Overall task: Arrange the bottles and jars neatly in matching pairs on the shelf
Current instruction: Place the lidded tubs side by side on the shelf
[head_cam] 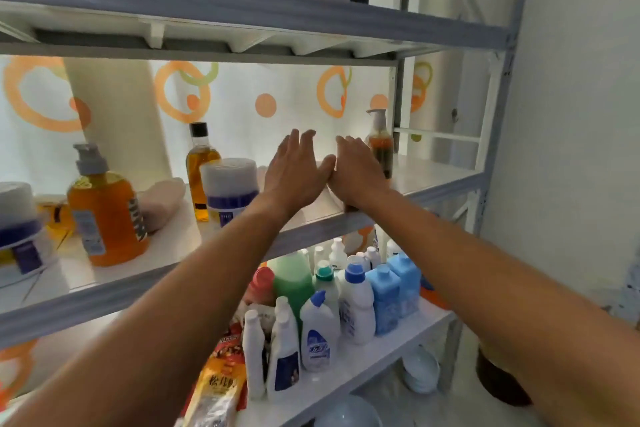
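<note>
Both our hands are up over the middle shelf (pixel 433 180), left hand (pixel 294 173) and right hand (pixel 360 173) flat, fingers spread, gripping nothing. We'd go for the dark pump bottle (pixel 380 146) at 3 o'clock of the right hand, grabbing low on its body. Its lower half is hidden, label unreadable. Its orange cousin (pixel 104 204) sits way off at 9 o'clock.

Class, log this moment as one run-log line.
left hand: open, empty | right hand: open, empty | thumbs touching | above middle shelf | pump bottle behind right hand
</note>
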Demonstrator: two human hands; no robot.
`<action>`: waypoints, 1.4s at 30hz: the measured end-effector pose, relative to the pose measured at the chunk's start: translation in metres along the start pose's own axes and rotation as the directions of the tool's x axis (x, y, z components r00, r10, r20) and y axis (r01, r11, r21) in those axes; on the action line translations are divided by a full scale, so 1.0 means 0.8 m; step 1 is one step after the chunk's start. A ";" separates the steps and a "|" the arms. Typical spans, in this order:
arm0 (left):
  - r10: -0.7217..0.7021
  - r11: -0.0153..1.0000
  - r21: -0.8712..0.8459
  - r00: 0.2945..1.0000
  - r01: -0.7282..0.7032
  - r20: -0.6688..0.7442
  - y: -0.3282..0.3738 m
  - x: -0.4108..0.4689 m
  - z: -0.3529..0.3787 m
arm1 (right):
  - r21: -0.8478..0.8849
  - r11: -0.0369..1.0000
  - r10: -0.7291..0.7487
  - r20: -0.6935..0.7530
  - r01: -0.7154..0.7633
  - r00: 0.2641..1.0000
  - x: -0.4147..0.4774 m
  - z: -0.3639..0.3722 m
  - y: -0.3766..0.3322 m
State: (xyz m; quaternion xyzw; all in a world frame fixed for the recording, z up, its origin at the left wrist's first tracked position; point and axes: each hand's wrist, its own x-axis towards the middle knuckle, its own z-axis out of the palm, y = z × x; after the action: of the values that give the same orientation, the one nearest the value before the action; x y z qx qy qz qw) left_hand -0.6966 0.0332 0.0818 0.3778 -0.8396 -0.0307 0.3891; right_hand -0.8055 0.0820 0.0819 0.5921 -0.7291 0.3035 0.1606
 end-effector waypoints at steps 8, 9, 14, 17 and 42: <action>-0.228 0.936 -0.213 0.942 0.282 0.245 0.016 0.011 0.080 | 0.064 0.966 0.234 0.192 -0.250 0.953 0.012 0.031 0.070; -0.256 0.919 -0.231 0.928 0.321 0.269 0.017 0.013 0.085 | 0.093 0.956 0.252 0.233 -0.279 0.939 0.015 0.034 0.075; -0.328 0.647 -0.523 0.822 0.555 0.466 0.012 0.034 0.139 | 0.444 0.750 0.307 0.421 -0.489 0.853 0.022 0.041 0.087; -0.368 0.480 -0.609 0.775 0.631 0.513 -0.026 0.065 0.206 | 0.531 0.706 0.279 0.400 -0.469 0.873 0.017 0.045 0.089; -0.512 0.798 -0.513 0.803 0.315 -0.304 -0.118 -0.041 -0.263 | 0.967 0.251 0.042 0.034 -0.043 0.999 0.032 0.014 -0.322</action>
State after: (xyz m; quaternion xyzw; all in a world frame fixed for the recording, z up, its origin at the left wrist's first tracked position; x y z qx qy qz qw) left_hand -0.4831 0.0386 0.1744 0.4561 -0.5975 -0.2214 0.6212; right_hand -0.5629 0.0258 0.1536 0.5469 -0.4073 0.6898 -0.2434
